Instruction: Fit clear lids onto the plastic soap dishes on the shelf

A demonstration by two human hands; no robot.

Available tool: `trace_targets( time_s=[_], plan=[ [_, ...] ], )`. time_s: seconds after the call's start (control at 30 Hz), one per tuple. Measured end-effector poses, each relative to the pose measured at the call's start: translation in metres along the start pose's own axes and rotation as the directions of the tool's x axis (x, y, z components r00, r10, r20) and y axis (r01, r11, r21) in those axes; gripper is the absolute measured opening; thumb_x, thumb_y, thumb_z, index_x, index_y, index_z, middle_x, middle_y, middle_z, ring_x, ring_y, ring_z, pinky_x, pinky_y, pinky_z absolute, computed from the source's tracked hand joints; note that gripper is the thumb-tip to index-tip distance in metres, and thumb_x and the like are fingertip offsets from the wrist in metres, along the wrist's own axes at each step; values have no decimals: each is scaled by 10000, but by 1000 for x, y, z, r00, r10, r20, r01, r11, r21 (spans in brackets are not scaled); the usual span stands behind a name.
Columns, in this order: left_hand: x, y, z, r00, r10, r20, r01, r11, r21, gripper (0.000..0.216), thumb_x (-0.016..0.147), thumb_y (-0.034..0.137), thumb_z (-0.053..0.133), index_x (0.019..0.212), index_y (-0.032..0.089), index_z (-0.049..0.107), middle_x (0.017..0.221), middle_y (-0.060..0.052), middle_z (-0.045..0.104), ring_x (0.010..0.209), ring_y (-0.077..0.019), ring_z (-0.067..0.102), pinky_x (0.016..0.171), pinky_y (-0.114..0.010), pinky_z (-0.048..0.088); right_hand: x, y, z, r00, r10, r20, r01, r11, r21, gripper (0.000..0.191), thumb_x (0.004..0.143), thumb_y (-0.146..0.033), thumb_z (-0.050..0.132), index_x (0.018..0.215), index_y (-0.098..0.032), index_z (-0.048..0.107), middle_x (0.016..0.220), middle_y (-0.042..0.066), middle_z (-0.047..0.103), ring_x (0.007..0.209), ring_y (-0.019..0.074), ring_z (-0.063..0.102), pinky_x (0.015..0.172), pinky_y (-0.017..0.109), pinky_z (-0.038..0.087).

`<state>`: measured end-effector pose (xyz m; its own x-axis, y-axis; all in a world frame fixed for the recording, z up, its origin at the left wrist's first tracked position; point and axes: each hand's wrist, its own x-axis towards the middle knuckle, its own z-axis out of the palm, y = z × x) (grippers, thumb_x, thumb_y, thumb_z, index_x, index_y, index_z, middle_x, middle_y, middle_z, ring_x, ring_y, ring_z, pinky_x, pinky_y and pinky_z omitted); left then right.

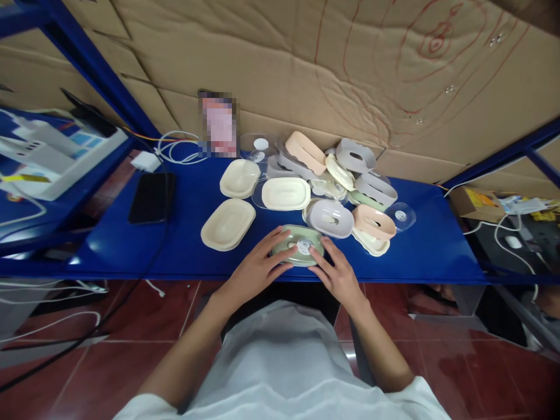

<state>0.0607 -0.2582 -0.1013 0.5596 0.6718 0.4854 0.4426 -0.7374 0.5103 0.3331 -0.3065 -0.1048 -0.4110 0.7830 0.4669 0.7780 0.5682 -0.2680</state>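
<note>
A pale green oval container [297, 252] with a clear lid and a round white sticker rests near the front edge of the blue shelf [184, 251]. My left hand [258, 268] lies on its left side with fingers spread across the lid. My right hand [336, 274] touches its right side, fingertips by the sticker. Both hands press on the container from either side.
Cream oval lids [228, 224] lie to the left; a heap of pink, grey and cream containers [345, 186] sits behind. A black phone [151, 196], a white charger and cables are at the left. Cardboard backs the shelf; red tile floor below.
</note>
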Motion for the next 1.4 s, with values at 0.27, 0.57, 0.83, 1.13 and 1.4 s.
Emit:
trace_targets(
  time_s=[0.27,0.57,0.83,1.13,1.4],
  plan=[
    [-11,-7,0,982,-121,-148,108,990,-92,421,996,323,739,1410,323,665,1647,-103,467,1492,-307,544,1216,-518,526,12,0,-3,997,-55,46,50,993,110,737,1074,-212,599,1720,-369,280,1703,122,430,1601,333,392,1250,582,474],
    [-10,-8,-3,976,-187,-113,172,977,-129,504,946,359,802,1415,302,627,1539,-123,543,1441,-306,569,1222,-547,503,10,2,-1,998,-59,15,57,992,117,688,1078,-181,568,1698,-377,342,1660,118,476,1597,324,388,1259,602,453],
    [-11,-11,-1,974,-221,-50,212,967,-140,563,939,371,807,1459,315,599,1567,-123,484,1472,-324,528,1245,-565,471,19,-1,-6,993,-92,73,86,993,82,581,1091,-201,546,1654,-314,450,1694,111,453,1644,305,309,1280,552,445],
    [-11,-9,3,979,-186,-81,171,971,-165,565,957,351,786,1481,323,577,1580,-122,470,1470,-308,536,1235,-531,496,8,2,0,993,-107,43,104,992,70,682,1045,-242,664,1675,-309,410,1707,124,440,1640,338,305,1270,571,457],
    [-12,-5,0,988,-153,-8,148,969,-198,530,991,344,745,1491,346,567,1594,-115,458,1464,-291,550,1232,-504,502,10,-3,-3,998,-32,54,30,999,34,770,1002,-386,739,1683,-357,383,1794,62,260,1589,339,407,1269,465,478]
  ],
)
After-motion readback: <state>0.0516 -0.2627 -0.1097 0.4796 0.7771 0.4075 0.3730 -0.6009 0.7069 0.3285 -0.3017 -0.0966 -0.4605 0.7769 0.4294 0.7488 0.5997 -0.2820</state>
